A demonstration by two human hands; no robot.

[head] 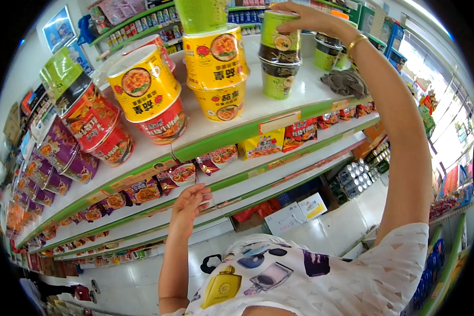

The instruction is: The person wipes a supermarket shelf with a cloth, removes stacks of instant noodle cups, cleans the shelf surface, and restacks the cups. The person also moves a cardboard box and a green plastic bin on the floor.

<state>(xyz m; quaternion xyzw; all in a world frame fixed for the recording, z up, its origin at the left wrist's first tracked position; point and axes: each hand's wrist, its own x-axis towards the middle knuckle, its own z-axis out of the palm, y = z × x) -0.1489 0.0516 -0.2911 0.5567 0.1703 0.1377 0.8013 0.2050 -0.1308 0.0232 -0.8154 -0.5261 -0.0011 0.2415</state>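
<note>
My right hand (306, 19) is over the top of an inverted green-and-black instant noodle cup (281, 33), with the thumb against its side and fingers across its base. That cup rests rim to rim on an upright one (278, 81) on the white top shelf (217, 132). Lower down, my left hand (190, 205) hangs in front of the shelves, holding nothing, its fingers loosely spread. Left of the green stack stand yellow noodle tubs (216, 59), with a green cup (202, 15) on top. A grey cloth (345, 83) lies on the shelf below my right wrist.
Red noodle tubs (91, 114) and purple noodle tubs (59, 144) stand in stacks further left. Noodle packets (262, 144) fill part of the shelf below. White cartons (286, 219) and shrink-wrapped cans (353, 177) sit low down, near the tiled floor (331, 237).
</note>
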